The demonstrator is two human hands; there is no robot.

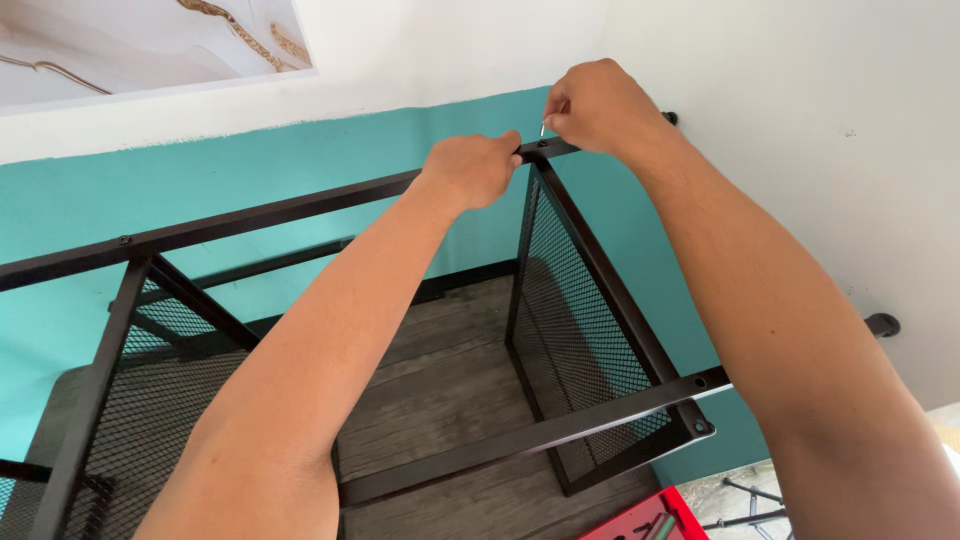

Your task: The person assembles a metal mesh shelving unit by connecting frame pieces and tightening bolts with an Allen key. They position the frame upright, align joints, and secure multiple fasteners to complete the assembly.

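Black metal frame (300,208) fills most of the view, with its far top rail running from 9 o'clock up toward 1 o'clock, where it meets the corner that both hands work on. Right hand (592,105) sits at about 12 o'clock, its fingers pinched narrow around a small silvery hex key (543,128) that stands upright over a bolt (543,143) in the corner joint. Left hand (470,168) is just beside it, toward 11 o'clock, closed in a fist around the top rail and touching the corner.

To do this turn well, the key should, as I judge it, stay straight up in the bolt head, since a tilted key can slip and round the socket. The left fist looks well placed to steady the rail against the twist; keeping it close to the joint seems wise. Short, even turns with the fingertips suit such a small tool.

Mesh side panel (575,330) hangs below the corner, down toward 4 o'clock, and a second mesh panel (165,380) stands at 8 o'clock. Near rail (520,440) crosses at 5 o'clock with open bolt holes at its end. Behind the frame are a teal wall (60,210) and a wooden floor (440,390). A red tray (640,520) lies at 5 o'clock, at the lower edge.
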